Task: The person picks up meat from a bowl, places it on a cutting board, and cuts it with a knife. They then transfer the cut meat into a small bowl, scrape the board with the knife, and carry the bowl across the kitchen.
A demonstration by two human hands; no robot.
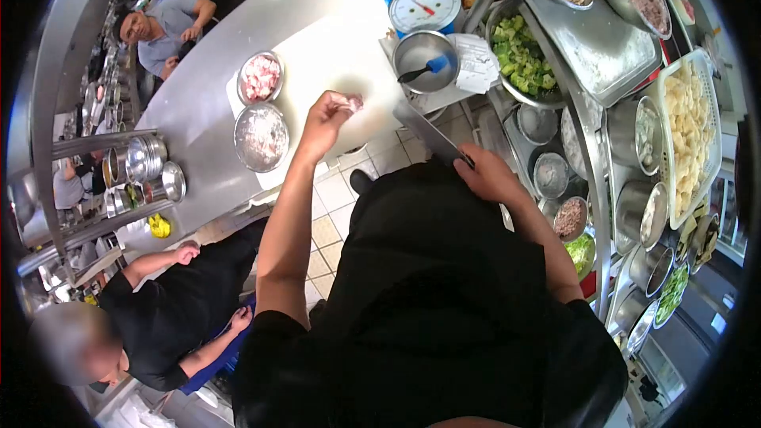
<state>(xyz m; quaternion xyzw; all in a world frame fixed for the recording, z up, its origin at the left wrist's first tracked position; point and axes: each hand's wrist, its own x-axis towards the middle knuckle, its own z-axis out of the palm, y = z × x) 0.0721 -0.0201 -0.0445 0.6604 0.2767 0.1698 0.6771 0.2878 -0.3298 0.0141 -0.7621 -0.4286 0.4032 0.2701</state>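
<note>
My left hand [323,125] is closed on a small piece of raw meat [353,103], held over the white cutting board [317,55]. A cleaver [430,134] is in my right hand [485,173], its broad blade angled up and left beside the board's near edge. Left of my left hand, pale pink chunks of raw meat [261,78] fill a steel bowl. Just below it, another steel bowl holds something white and powdery [262,138]. The blade and the meat piece are well apart.
A blue scale [426,9], a steel bowl with a blue-headed brush [437,64] and paper slips [477,63] sit at the right. Broccoli [523,55] and several food containers line the rack. A person in black [182,309] stands left; a person in grey [168,36] is across the counter.
</note>
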